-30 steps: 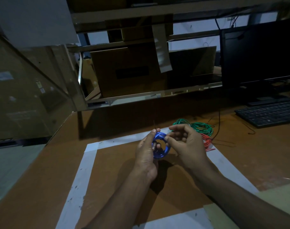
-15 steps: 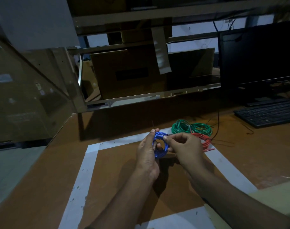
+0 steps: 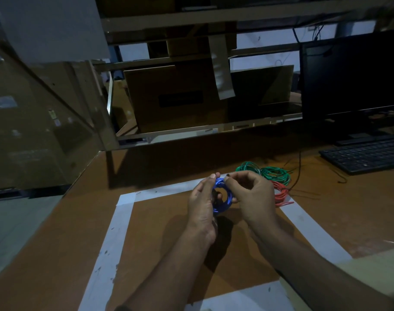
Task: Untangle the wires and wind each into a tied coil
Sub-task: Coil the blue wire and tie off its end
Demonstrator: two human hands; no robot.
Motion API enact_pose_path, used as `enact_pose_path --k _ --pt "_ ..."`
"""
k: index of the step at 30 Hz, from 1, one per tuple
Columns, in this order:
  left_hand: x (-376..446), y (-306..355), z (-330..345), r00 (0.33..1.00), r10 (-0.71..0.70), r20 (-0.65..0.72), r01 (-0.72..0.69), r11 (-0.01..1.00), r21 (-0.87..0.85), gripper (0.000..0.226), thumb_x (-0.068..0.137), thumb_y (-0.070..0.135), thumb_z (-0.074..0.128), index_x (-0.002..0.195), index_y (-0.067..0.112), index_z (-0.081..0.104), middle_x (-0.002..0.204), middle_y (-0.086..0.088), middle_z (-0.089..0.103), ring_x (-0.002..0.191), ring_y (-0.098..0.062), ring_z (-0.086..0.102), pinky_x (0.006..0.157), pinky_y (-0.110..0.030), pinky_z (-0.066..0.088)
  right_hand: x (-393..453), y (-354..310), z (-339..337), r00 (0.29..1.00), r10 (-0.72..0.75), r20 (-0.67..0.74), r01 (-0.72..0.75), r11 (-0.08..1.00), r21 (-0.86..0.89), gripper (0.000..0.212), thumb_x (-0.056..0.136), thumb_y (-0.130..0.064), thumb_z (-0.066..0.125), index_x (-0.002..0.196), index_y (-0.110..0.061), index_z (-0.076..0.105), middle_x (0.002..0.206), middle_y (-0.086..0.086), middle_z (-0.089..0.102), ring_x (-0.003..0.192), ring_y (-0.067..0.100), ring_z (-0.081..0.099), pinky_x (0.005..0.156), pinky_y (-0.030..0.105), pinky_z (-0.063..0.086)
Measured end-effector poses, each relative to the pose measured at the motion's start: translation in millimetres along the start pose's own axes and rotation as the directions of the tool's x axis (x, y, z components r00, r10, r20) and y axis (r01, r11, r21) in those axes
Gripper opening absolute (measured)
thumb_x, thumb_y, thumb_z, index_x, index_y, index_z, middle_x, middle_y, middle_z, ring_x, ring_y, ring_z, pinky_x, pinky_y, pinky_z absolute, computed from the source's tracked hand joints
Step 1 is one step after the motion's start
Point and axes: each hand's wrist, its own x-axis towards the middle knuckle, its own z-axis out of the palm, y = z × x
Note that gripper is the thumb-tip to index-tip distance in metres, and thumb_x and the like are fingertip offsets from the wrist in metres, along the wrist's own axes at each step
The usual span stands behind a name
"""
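The blue wire coil (image 3: 223, 197) is held up off the desk (image 3: 57, 254), above the far part of the white tape square (image 3: 124, 212), with both hands closed on it: the left hand (image 3: 202, 205) grips its left side with the thumb at the top edge, and the right hand (image 3: 252, 196) pinches the top of the ring with thumb and forefinger, apparently working the loose end around the loops to tie it. The main risk, as I judge it, is the turns springing apart: stiff insulated wire wants to unwind, and if the left hand eases while the right shifts its pinch, the ring could fan out and need rewinding. A tie pulled through only loosely could also slip free once the coil is set down. Just beyond the blue coil to the right lie the green coils (image 3: 272, 173) and the red coil (image 3: 280, 194), close enough that a dropped coil or stray end could snag them. The light is dim, so the free end itself is hard to make out.
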Motion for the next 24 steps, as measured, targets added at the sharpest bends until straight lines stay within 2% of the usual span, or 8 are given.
enact_pose_path --k 4,8,11,12,15,20,24 --pt "0.3 -1.1 0.0 1.0 0.025 -0.004 -0.025 0.999 0.024 0.011 0.093 0.033 0.073 0.096 0.027 0.082 0.107 -0.005 0.078 0.09 -0.018 0.068 0.086 -0.038 0.057 1.1 -4.4 -1.4 1.0 -0.031 0.004 0.031 0.999 0.03 0.004 0.094 -0.017 0.071 0.097 -0.02 0.071 0.091 -0.005 0.073 0.085 0.006 0.072 0.067 0.019 0.059" --pt "-1.7 -1.9 0.6 0.999 0.05 0.018 -0.051 0.998 0.039 0.019 0.092 0.033 0.073 0.105 0.021 0.079 0.104 -0.005 0.077 0.086 -0.014 0.071 0.087 -0.038 0.058 1.6 -7.3 -3.1 1.0 -0.005 0.022 0.003 0.995 0.102 0.007 0.093 -0.015 0.071 0.099 -0.018 0.071 0.089 -0.005 0.075 0.084 0.008 0.074 0.068 0.02 0.06" --pt "-2.6 -0.9 0.7 0.998 0.065 0.006 -0.066 0.995 0.081 0.021 0.081 0.042 0.077 0.097 0.029 0.081 0.111 -0.003 0.077 0.107 -0.025 0.068 0.099 -0.046 0.054 1.4 -8.2 -5.5 0.999 -0.01 0.041 0.006 0.994 0.106 0.008 0.093 -0.015 0.071 0.1 -0.019 0.071 0.091 -0.007 0.075 0.084 0.007 0.074 0.071 0.02 0.06" --pt "-3.4 -0.1 1.0 0.997 0.076 0.009 -0.076 0.993 0.092 0.019 0.079 0.044 0.077 0.093 0.031 0.081 0.111 -0.002 0.077 0.108 -0.026 0.067 0.099 -0.047 0.054 1.7 -8.5 -6.5 0.999 -0.012 0.048 0.007 0.994 0.109 0.009 0.093 -0.015 0.071 0.101 -0.02 0.072 0.092 -0.007 0.076 0.085 0.008 0.074 0.073 0.02 0.06" --pt "-3.9 2.1 0.5 0.991 0.127 0.038 -0.131 0.985 0.111 0.01 0.088 0.036 0.074 0.092 0.03 0.08 0.105 -0.001 0.074 0.096 -0.02 0.063 0.092 -0.042 0.053 3.4 -9.4 -9.8 0.997 -0.02 0.077 0.01 0.992 0.127 0.01 0.094 -0.014 0.07 0.102 -0.019 0.073 0.095 -0.005 0.076 0.087 0.01 0.074 0.074 0.021 0.06" --pt "-3.6 4.6 -1.3 0.971 0.212 0.11 -0.226 0.963 0.144 0.023 0.096 0.028 0.069 0.112 0.014 0.074 0.105 -0.002 0.074 0.088 -0.012 0.066 0.079 -0.028 0.056 4.0 -10.5 -13.1 0.989 -0.048 0.14 0.026 0.987 0.158 0.013 0.096 -0.011 0.066 0.106 -0.016 0.072 0.101 -0.002 0.075 0.095 0.013 0.073 0.075 0.024 0.06" --pt "-3.8 6.3 -1.9 0.937 0.306 0.171 -0.337 0.92 0.2 0.027 0.09 0.032 0.07 0.109 0.013 0.074 0.11 -0.008 0.074 0.098 -0.02 0.07 0.086 -0.031 0.058 3.9 -11.1 -16.4 0.987 -0.062 0.151 0.032 0.98 0.195 0.014 0.096 -0.01 0.065 0.108 -0.013 0.072 0.101 0.0 0.075 0.096 0.015 0.074 0.076 0.024 0.06"
